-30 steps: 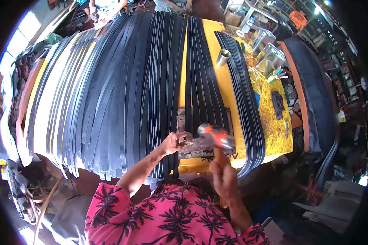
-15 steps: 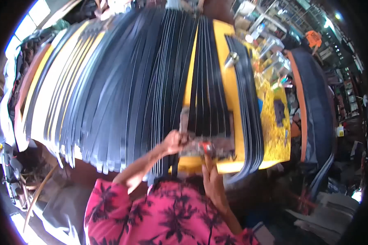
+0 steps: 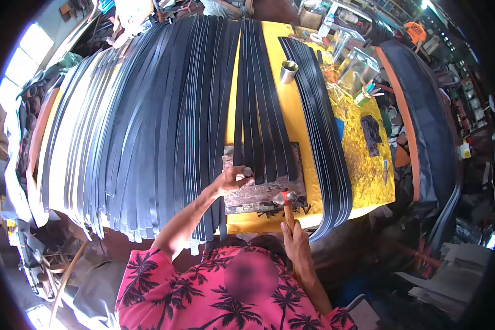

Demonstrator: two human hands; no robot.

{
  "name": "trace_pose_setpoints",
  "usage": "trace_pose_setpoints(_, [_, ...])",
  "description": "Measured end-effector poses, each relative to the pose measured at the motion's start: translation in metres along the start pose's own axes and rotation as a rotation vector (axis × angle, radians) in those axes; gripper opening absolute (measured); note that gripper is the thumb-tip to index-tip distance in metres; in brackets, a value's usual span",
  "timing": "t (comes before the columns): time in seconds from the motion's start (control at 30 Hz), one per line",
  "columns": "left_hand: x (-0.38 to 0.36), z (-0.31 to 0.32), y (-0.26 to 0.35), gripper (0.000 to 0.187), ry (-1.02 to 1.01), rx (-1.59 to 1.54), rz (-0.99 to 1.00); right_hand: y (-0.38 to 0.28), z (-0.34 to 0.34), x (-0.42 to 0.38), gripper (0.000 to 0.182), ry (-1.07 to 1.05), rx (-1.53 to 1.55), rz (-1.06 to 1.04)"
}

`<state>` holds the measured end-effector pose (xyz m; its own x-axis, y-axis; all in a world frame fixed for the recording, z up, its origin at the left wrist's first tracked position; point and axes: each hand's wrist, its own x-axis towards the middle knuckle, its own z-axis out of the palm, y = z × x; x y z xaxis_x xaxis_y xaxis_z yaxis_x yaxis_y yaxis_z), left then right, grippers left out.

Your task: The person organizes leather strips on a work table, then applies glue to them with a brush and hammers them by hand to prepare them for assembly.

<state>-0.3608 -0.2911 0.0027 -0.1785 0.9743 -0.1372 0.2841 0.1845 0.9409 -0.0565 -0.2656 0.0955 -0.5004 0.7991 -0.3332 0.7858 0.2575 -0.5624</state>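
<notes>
My left hand [image 3: 230, 182] is closed around a short round metal tool [image 3: 247, 172], perhaps a punch, held over the end of a black strap. My right hand [image 3: 298, 242] grips the wooden handle of a hammer [image 3: 285, 198], whose head has a red band. That head hangs just right of my left hand, over the near part of a worn board [image 3: 261, 195]. Several black straps [image 3: 265, 126] lie fanned out with their near ends on this board. The tool's lower tip is hidden by my fingers.
Many black straps [image 3: 165, 110] cover the left of the yellow table [image 3: 308, 222]; another bundle [image 3: 322, 126] hangs over its front edge. A metal can [image 3: 289, 72], a dark cloth [image 3: 370, 135] and a holder of pens [image 3: 367, 93] are to the right. A person in orange [image 3: 416, 34] is far back.
My view has shifted and is sharper, so the table's things sit further left. My left hand still holds the metal tool and my right hand the hammer.
</notes>
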Motion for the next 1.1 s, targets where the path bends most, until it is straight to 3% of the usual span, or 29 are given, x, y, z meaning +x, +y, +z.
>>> trace_pose_setpoints(0.33, [0.000, 0.006, -0.014, 0.020, 0.053, -0.040, 0.106, 0.000, 0.005, 0.001, 0.047, -0.043, -0.034, 0.003])
trace_pose_setpoints(0.63, [-0.006, 0.006, -0.004, 0.022, 0.080, 0.003, 0.082, -0.054, -0.007, 0.021, 0.045, -0.061, 0.142, -0.012])
trace_pose_setpoints(0.73, [-0.012, 0.005, 0.011, 0.018, 0.088, 0.051, 0.117, -0.083, -0.029, 0.025, 0.045, -0.052, 0.168, -0.108])
trace_pose_setpoints(0.83, [-0.013, 0.013, -0.007, 0.024, 0.149, 0.072, 0.193, -0.117, -0.063, 0.015, 0.041, 0.063, 0.249, -0.258])
trace_pose_setpoints(0.9, [-0.015, 0.015, -0.010, 0.025, 0.178, 0.084, 0.210, -0.142, -0.098, -0.001, 0.032, 0.408, 0.191, -0.706])
trace_pose_setpoints(0.97, [-0.021, 0.014, 0.000, 0.025, 0.157, 0.072, 0.194, -0.141, -0.122, -0.028, 0.025, 0.425, 0.340, -0.648])
trace_pose_setpoints(1.03, [-0.023, 0.012, 0.006, 0.026, 0.142, 0.113, 0.121, -0.167, -0.116, -0.020, 0.024, 0.391, 0.841, -1.044])
trace_pose_setpoints(1.07, [-0.024, 0.014, 0.007, 0.027, 0.158, 0.121, 0.179, -0.136, -0.120, -0.014, 0.023, 0.304, 0.380, -1.085])
trace_pose_setpoints(1.1, [-0.024, 0.012, 0.005, 0.027, 0.174, 0.133, 0.237, -0.159, -0.099, -0.020, 0.023, 0.557, -0.175, -0.957])
